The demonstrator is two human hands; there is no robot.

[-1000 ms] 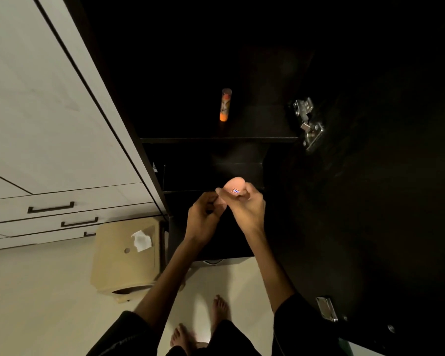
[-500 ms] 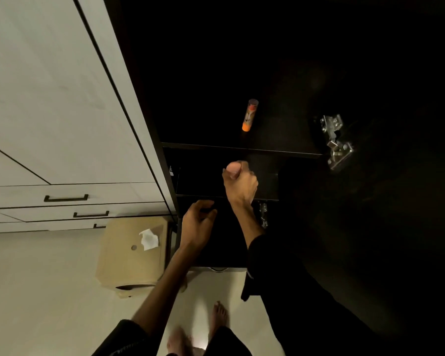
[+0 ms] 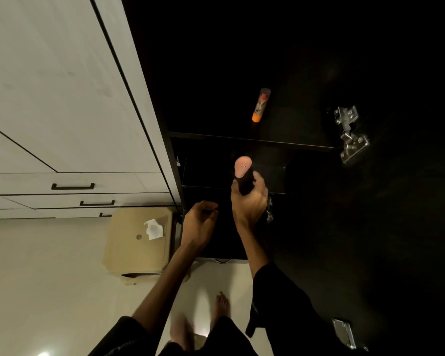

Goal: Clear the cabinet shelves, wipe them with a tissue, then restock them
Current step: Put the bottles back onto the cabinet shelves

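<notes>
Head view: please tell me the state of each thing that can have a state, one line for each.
Cabinet: open, inside dark.
Orange tube: lying on the upper shelf.
Pink-tipped item: held upright at a lower shelf.
Right hand: grips the pink-tipped item.
Left hand: fingers curled; what it holds, if anything, cannot be told.
Tissue: crumpled, on the box.
Drawers: closed.

An orange tube [image 3: 260, 105] lies on the dark upper cabinet shelf [image 3: 280, 140], near its front edge.
</notes>
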